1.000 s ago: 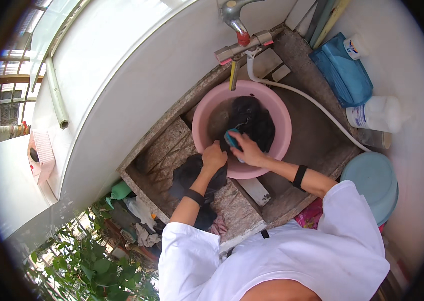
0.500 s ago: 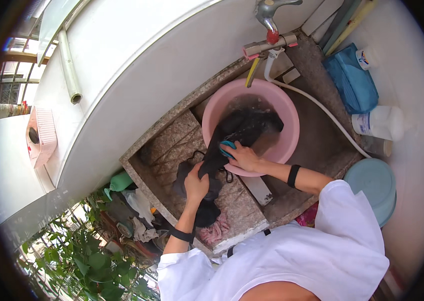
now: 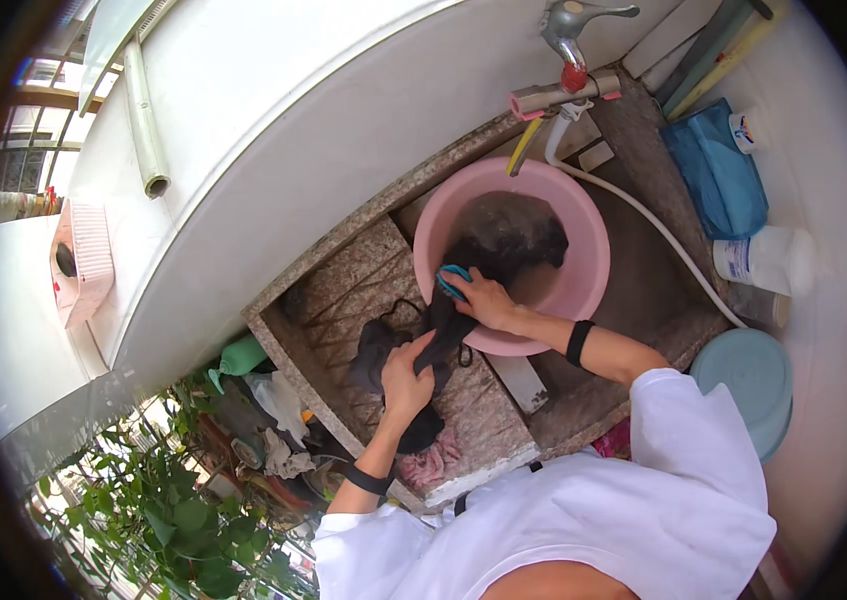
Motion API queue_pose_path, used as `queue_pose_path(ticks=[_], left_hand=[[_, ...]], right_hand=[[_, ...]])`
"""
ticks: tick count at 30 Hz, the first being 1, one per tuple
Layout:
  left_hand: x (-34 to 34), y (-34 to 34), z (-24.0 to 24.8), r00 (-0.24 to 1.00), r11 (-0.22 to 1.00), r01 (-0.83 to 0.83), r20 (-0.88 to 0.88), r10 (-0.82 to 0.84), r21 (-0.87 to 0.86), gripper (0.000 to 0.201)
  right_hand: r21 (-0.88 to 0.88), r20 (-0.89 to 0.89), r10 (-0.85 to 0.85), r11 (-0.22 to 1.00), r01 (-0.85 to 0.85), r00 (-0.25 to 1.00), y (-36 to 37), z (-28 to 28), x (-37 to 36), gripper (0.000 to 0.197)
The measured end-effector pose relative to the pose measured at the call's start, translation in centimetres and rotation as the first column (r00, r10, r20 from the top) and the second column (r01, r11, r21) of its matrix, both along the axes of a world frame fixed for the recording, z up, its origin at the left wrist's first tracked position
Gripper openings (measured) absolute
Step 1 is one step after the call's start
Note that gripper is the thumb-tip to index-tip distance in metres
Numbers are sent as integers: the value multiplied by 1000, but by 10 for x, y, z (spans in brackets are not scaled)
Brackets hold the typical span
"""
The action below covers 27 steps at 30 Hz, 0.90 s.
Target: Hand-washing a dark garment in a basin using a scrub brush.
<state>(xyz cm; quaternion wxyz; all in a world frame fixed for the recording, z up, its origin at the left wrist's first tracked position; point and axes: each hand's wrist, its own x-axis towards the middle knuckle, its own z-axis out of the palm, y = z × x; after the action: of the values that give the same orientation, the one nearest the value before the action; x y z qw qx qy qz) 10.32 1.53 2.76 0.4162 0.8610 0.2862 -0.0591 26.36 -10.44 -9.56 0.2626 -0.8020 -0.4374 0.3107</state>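
A dark garment (image 3: 440, 325) runs from the wet stone ledge over the near-left rim of a pink basin (image 3: 598, 270), its far part lying in murky water. My left hand (image 3: 409, 378) is closed on the bunched cloth on the ledge. At the basin's left rim, my right hand (image 3: 486, 300) grips a small teal scrub brush (image 3: 452, 281), pressed against the garment. The brush's underside is hidden. Beside my left wrist lie more dark cloth (image 3: 421, 430) and a pinkish rag (image 3: 430, 460).
A metal tap (image 3: 565, 45) with a yellow hose and a white hose (image 3: 643, 212) stands beyond the basin. Along the right wall are a blue bag (image 3: 718, 170), a white bottle (image 3: 758, 260) and a lidded pale-green bucket (image 3: 743, 375). Plants (image 3: 193, 530) grow at lower left.
My left hand has shifted slightly right and down along the garment. The brush has moved a little up the cloth toward the basin's left rim, and the view has shifted slightly.
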Motion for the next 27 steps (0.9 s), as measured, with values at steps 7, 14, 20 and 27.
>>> queue_pose_path(ticks=[7,14,20,27], left_hand=[[-39,10,-3,971,951,-236,-9,239,-202,50],[-2,3,17,998,998,55,-24,-54,34,50],[-38,4,36,999,1000,22,-44,-22,0,49],[-15,5,27,871,765,472,-366,-328,438,69]], right_hand=[[-300,374,50,951,69,926,-46,-43,91,48],[60,-16,-52,997,53,999,-18,3,14,47],[-205,376,114,978,-37,919,-26,-46,97,46],[-317,372,-112,918,239,922,-57,-36,134,47]])
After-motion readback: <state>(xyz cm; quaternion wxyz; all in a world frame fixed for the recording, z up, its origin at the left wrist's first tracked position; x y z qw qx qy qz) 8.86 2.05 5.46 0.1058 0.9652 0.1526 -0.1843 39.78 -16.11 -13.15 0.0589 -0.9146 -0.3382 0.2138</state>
